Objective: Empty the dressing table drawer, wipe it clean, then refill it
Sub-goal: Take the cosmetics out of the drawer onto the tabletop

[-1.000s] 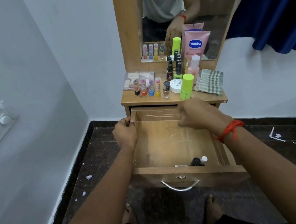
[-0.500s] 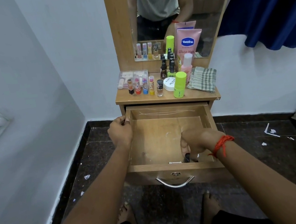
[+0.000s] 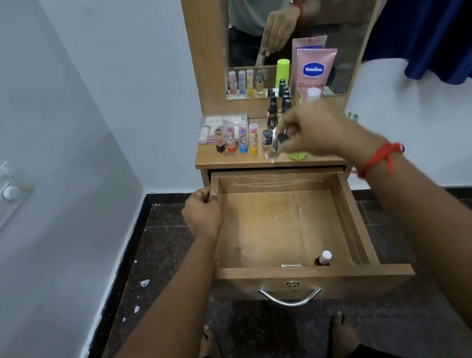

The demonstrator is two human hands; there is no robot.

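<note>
Inside the pulled-out drawer (image 3: 282, 227), only a small white-capped bottle (image 3: 324, 258) and a thin stick (image 3: 291, 265) lie against the front wall. Left hand (image 3: 202, 215) curls its fingers over the drawer's left rim. Right hand (image 3: 318, 131) pinches a small dark-capped bottle (image 3: 277, 146) above the desk (image 3: 226, 162), beside the lipsticks (image 3: 237, 138).

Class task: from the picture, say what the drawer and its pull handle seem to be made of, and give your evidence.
Drawer: probably laminated board, matt, with printed-looking wood grain and pale scratches. Handle: likely polished metal, from its bright silvery highlights.
</note>
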